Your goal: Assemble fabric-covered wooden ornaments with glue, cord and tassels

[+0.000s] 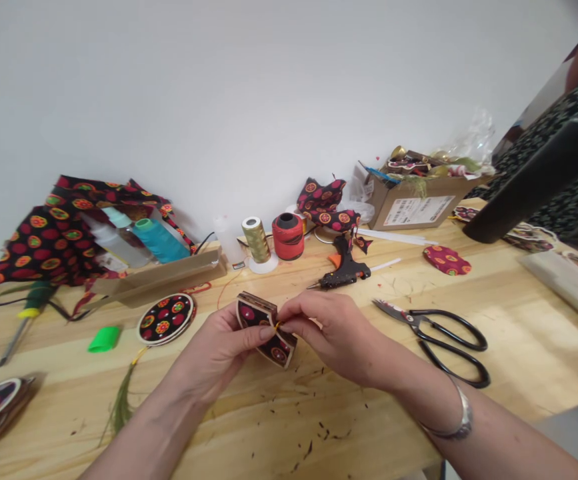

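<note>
My left hand (226, 343) grips a stack of wood-edged pieces faced with dark patterned fabric (273, 347), its thumb pressed on the front. At the stack's right side, the fingertips of my right hand (336, 333) pinch a thin yellow cord (277, 326); how the cord is fixed there is hidden by the fingers. A round fabric-faced ornament (166, 319) with a green tassel (123, 393) lies left of my left hand. Black-handled scissors (433, 333), partly open, rest to the right of my right hand.
Behind my hands stand a gold thread spool (255, 241), a red thread cone (287, 237) and a black glue gun (343, 270). A full cardboard box (416, 203) is at the back right, near a black cylinder (529, 187). Left lie a screwdriver (21, 323) and a green cap (103, 339).
</note>
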`<action>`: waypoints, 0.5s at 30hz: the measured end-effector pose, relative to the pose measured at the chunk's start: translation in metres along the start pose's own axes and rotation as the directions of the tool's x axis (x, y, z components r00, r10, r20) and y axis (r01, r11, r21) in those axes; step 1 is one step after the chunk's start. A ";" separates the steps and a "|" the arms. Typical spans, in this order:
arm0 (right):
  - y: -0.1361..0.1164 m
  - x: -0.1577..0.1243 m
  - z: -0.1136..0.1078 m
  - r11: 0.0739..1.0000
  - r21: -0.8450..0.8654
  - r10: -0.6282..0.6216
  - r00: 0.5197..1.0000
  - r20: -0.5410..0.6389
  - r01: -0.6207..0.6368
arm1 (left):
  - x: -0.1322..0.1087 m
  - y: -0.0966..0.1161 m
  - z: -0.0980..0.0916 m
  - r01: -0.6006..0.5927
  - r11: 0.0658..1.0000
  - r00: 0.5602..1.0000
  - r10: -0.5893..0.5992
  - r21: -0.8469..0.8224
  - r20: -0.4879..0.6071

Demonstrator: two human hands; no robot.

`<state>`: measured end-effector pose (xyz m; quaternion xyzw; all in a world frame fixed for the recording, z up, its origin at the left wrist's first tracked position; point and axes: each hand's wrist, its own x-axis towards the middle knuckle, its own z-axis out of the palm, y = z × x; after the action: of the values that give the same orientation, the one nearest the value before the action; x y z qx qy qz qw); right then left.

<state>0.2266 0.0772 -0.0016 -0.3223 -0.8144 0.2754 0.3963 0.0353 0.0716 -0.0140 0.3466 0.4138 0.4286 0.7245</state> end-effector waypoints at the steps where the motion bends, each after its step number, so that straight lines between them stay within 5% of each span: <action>1: -0.001 0.000 0.000 1.000 0.014 0.025 1.000 -0.002 -0.025 | 0.000 0.000 0.000 0.000 1.000 1.000 0.000 -0.008 0.006; 8: -0.009 0.002 -0.003 0.949 0.241 0.204 0.979 0.016 -0.201 | -0.002 0.000 0.003 -0.033 0.998 0.999 0.035 -0.061 0.027; 15: -0.011 0.001 -0.006 0.945 0.303 0.123 0.992 0.012 -0.121 | -0.002 0.001 0.004 -0.134 0.987 0.991 0.135 -0.088 0.007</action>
<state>0.2276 0.0716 0.0098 -0.3086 -0.7395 0.4199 0.4262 0.0384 0.0696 -0.0106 0.3443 0.3657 0.4920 0.7111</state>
